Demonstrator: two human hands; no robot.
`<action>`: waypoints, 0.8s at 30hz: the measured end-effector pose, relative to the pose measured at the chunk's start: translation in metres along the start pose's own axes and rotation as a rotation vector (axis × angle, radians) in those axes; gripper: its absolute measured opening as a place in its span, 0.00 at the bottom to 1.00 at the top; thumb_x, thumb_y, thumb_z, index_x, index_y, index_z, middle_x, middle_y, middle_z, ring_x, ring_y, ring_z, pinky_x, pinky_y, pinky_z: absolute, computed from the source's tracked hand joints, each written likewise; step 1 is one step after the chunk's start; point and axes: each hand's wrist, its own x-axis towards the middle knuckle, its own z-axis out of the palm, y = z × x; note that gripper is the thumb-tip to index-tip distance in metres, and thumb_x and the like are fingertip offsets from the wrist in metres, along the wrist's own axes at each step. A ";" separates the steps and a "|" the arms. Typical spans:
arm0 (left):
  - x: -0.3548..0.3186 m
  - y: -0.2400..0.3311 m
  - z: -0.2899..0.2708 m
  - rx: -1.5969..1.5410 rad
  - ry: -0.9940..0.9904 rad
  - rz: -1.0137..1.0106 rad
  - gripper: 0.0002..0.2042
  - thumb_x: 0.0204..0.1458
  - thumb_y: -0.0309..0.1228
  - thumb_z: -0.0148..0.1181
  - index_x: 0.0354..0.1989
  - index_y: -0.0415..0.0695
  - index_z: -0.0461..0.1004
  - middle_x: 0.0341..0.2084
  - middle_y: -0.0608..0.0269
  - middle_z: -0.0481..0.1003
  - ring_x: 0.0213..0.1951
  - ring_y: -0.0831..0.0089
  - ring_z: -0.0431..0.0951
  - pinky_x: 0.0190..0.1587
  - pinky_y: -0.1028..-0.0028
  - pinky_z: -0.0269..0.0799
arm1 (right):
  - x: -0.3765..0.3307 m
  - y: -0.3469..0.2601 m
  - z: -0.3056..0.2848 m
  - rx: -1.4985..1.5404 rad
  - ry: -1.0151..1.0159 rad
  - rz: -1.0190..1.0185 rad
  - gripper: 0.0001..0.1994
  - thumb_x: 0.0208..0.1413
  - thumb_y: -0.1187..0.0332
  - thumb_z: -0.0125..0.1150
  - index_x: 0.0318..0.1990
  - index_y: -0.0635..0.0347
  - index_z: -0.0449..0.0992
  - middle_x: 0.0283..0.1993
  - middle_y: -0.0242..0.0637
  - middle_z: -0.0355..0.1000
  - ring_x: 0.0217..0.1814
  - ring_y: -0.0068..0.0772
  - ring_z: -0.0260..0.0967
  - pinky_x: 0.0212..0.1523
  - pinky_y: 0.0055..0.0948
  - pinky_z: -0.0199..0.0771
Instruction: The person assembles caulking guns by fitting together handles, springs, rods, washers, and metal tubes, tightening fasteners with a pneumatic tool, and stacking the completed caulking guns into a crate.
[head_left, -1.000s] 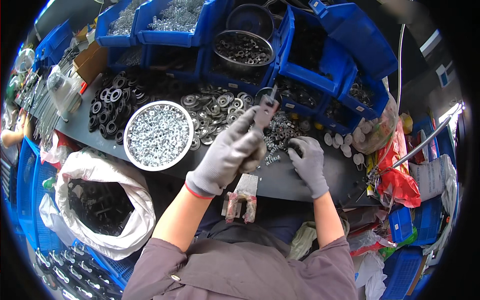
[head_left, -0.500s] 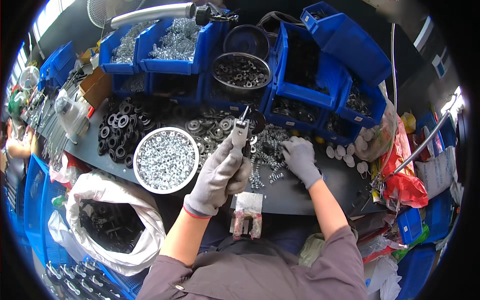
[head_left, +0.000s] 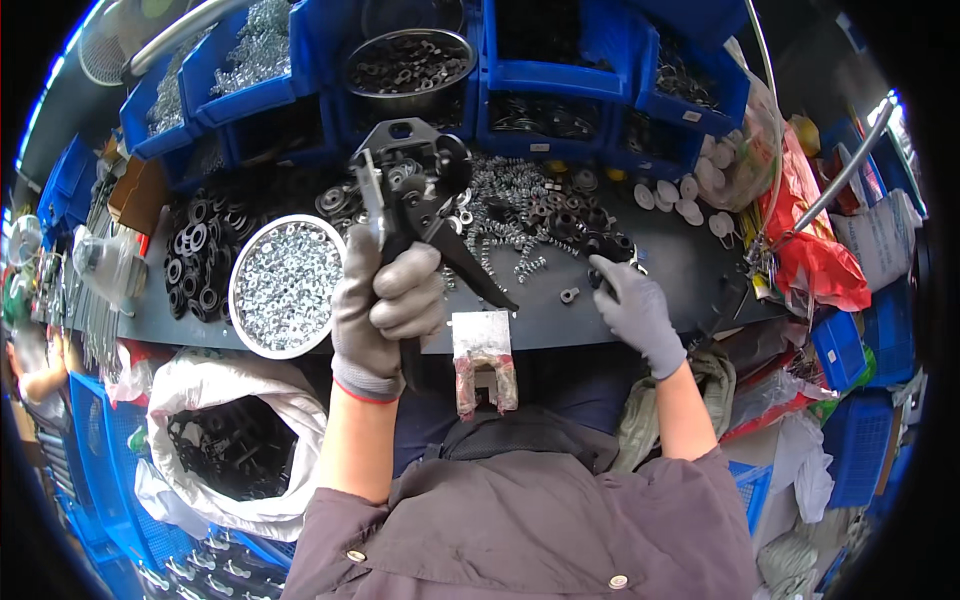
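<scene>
My left hand (head_left: 388, 312) is closed around a hand-tool-like assembly (head_left: 392, 205) and holds it upright above the bench. Its metal frame has a slotted top, a dark round part sits at its side, and a long black lever slants down to the right. On the right, my right hand (head_left: 637, 312) is low over the bench with its fingers bent together. Its fingertips meet a small black part (head_left: 608, 246) beside a heap of dark nuts (head_left: 565, 215); what they grip is unclear. Small springs (head_left: 505, 190) spread left of it, and a loose nut (head_left: 569, 295) lies nearby.
A white bowl of small metal pieces (head_left: 334, 240) stands left, beside black rings (head_left: 195, 250). Blue bins (head_left: 560, 80) line the back with a metal bowl (head_left: 410, 85). At the front edge is a metal block (head_left: 482, 335). A white sack (head_left: 165, 385) stands lower left; white discs (head_left: 688, 210) lie right.
The view has shifted, so the bins sit higher. My left hand has turned the assembly, showing its side and black lever. My right hand has drawn back from the springs, toward me and rightward.
</scene>
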 end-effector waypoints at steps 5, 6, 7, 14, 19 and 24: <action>-0.004 -0.004 0.011 0.054 0.036 0.022 0.25 0.63 0.47 0.51 0.52 0.34 0.65 0.19 0.74 0.59 0.14 0.91 0.56 0.12 0.90 0.52 | 0.009 0.001 0.005 -0.110 0.005 -0.438 0.14 0.52 0.66 0.59 0.47 0.52 0.79 0.40 0.37 0.73 0.41 0.43 0.73 0.43 0.39 0.74; -0.009 -0.003 0.005 0.081 -0.062 -0.045 0.19 0.63 0.47 0.52 0.47 0.42 0.67 0.19 0.74 0.60 0.14 0.89 0.55 0.14 0.87 0.50 | 0.006 -0.002 0.013 -0.157 -0.042 -0.421 0.13 0.51 0.64 0.61 0.45 0.51 0.79 0.40 0.35 0.72 0.42 0.42 0.73 0.42 0.39 0.74; -0.014 -0.004 0.001 0.217 0.028 -0.019 0.16 0.63 0.47 0.52 0.45 0.46 0.67 0.20 0.74 0.60 0.14 0.87 0.55 0.15 0.85 0.50 | 0.005 -0.006 0.018 -0.191 -0.027 -0.391 0.11 0.51 0.64 0.61 0.43 0.50 0.79 0.39 0.34 0.72 0.41 0.40 0.73 0.41 0.38 0.74; -0.026 -0.024 0.010 0.606 0.297 0.010 0.21 0.63 0.44 0.51 0.63 0.57 0.59 0.22 0.73 0.59 0.18 0.84 0.56 0.23 0.82 0.52 | 0.002 -0.004 0.015 -0.157 -0.191 -0.119 0.08 0.46 0.61 0.65 0.33 0.50 0.81 0.36 0.37 0.76 0.41 0.40 0.76 0.43 0.38 0.74; -0.025 -0.028 0.013 0.754 0.283 -0.011 0.30 0.62 0.47 0.52 0.70 0.56 0.51 0.18 0.75 0.55 0.15 0.85 0.52 0.20 0.82 0.49 | 0.005 -0.060 -0.037 0.608 0.042 0.038 0.10 0.49 0.65 0.68 0.33 0.64 0.81 0.26 0.37 0.75 0.24 0.23 0.72 0.25 0.25 0.69; -0.018 -0.039 0.019 0.871 0.283 0.022 0.32 0.62 0.47 0.52 0.71 0.55 0.49 0.15 0.74 0.55 0.14 0.85 0.50 0.18 0.82 0.46 | 0.013 -0.147 -0.055 0.978 0.358 -0.135 0.09 0.52 0.69 0.68 0.35 0.67 0.81 0.28 0.35 0.78 0.27 0.15 0.71 0.29 0.18 0.72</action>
